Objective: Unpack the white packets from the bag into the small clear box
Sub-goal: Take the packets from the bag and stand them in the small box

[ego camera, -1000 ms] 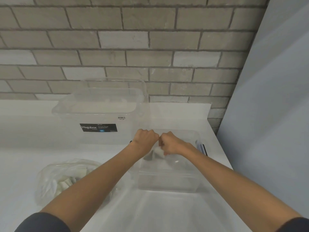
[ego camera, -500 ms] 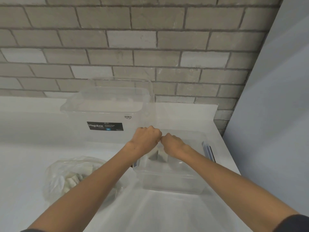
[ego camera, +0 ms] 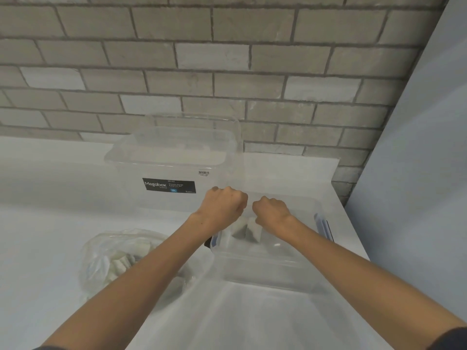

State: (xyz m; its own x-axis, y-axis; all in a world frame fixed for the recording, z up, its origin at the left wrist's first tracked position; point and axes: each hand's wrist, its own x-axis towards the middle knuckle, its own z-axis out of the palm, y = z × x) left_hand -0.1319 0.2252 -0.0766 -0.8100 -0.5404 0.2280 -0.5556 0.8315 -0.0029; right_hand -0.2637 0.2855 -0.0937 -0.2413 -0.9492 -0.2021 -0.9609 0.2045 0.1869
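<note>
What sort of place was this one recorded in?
Likely a plain storage or utility corner indoors: a white counter set against a grey brick wall, with a large Megabox storage tub and a small clear box on it.

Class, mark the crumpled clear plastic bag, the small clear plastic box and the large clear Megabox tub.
crumpled clear plastic bag [ego camera: 97,261], head view, wrinkled left side.
small clear plastic box [ego camera: 273,275], head view, near wall.
large clear Megabox tub [ego camera: 168,185], head view, black label.
</note>
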